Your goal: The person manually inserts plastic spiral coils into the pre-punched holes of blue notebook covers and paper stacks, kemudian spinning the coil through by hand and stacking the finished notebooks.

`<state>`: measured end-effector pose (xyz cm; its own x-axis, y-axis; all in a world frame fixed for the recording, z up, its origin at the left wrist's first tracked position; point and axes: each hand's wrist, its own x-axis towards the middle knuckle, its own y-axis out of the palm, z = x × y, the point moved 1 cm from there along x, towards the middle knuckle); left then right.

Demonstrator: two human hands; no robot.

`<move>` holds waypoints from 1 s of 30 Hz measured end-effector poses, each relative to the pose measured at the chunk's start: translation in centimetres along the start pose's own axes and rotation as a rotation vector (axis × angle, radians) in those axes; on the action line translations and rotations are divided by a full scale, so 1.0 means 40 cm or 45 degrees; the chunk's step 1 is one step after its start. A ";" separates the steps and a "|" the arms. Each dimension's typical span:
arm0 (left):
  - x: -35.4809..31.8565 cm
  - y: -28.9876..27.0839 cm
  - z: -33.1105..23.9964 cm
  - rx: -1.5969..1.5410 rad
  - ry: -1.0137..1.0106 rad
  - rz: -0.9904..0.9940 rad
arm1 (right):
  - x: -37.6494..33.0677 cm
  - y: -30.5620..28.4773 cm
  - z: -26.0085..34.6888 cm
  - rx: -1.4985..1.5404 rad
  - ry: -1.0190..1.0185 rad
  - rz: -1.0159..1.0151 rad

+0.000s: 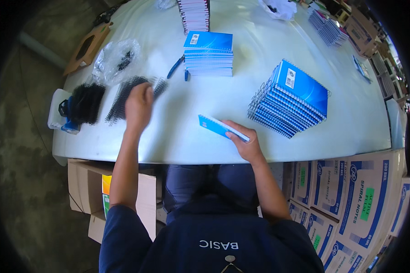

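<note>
My left hand [139, 103] is over a pile of loose black spiral binding coils [118, 102] on the left of the table. Its fingers are curled together, and whatever is between them is hidden and slightly blurred. In my right hand [245, 140] is a thin blue notebook [214, 126], tilted above the near table edge, with a row of holes along its upper edge. To its right stands a tall stack of blue notebooks [300, 88] with black coils fitted. Farther back lies another stack of blue notebooks [208, 59], showing no coils.
Blue-handled pliers [176, 67] lie beside the back stack. At left are a bundle of black coils [87, 102] on a blue holder and a clear plastic bag [116, 59]. Cardboard boxes [364, 200] are piled below the table at right; an open carton [84, 186] stands at left.
</note>
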<state>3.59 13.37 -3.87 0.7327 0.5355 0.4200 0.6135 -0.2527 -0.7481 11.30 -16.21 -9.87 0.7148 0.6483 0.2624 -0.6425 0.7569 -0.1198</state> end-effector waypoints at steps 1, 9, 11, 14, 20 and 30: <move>-0.031 -0.003 -0.028 -0.238 0.124 0.156 | 0.002 0.002 0.001 0.034 0.040 -0.027; -0.103 0.046 -0.117 -0.593 0.065 0.931 | 0.011 0.006 -0.011 0.072 0.056 -0.060; -0.108 0.058 -0.118 -0.574 0.035 0.930 | 0.008 0.006 -0.005 0.051 0.063 -0.051; -0.106 0.061 -0.114 -0.589 -0.011 0.948 | 0.007 0.005 -0.008 0.043 0.060 -0.043; -0.099 0.056 -0.085 -0.778 -0.068 1.033 | 0.008 0.005 -0.008 0.049 0.042 -0.027; -0.060 0.004 -0.118 -0.534 0.421 0.775 | -0.001 0.012 -0.004 0.031 0.032 0.107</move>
<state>3.32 8.26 -2.56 0.9826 -0.0429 0.1806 0.0903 -0.7395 -0.6671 11.02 -15.87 -10.09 0.6646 0.7115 0.2281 -0.7067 0.6977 -0.1174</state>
